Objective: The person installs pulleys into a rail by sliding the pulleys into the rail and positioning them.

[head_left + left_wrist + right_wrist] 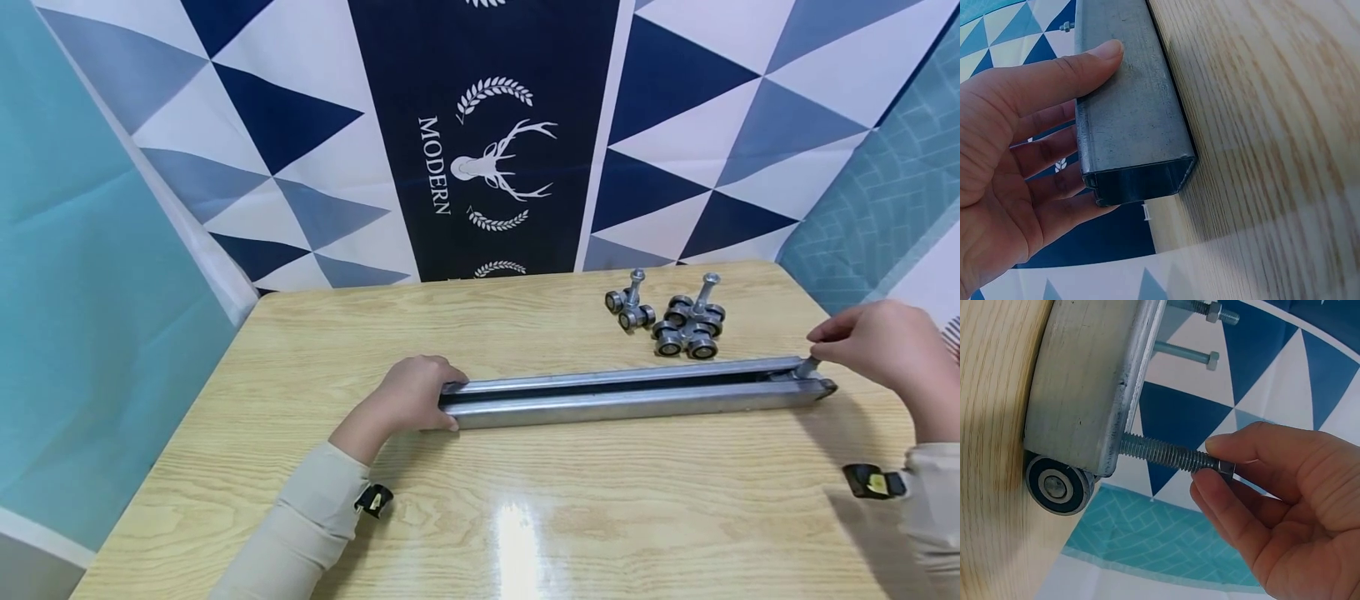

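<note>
A long galvanized steel channel rail [630,410] lies on the table with its slot facing up. My left hand [408,393] grips the rail's left end, thumb on the near wall [1135,112] and fingers at the slotted side. At the far right end, my right hand [885,346] pinches the head of a threaded bolt [1163,453] between thumb and fingers. This bolt belongs to a roller trolley, mostly inside the rail; one of its wheels [1057,484] sticks out of the open end. The trolley's other wheels are hidden by the rail walls.
Behind the rail's right half, a roller trolley [630,312] and a cluster of trolley wheels [686,327] with an upright bolt stand on the wooden table [525,500]. A patterned cloth [480,167] hangs along the table's back edge.
</note>
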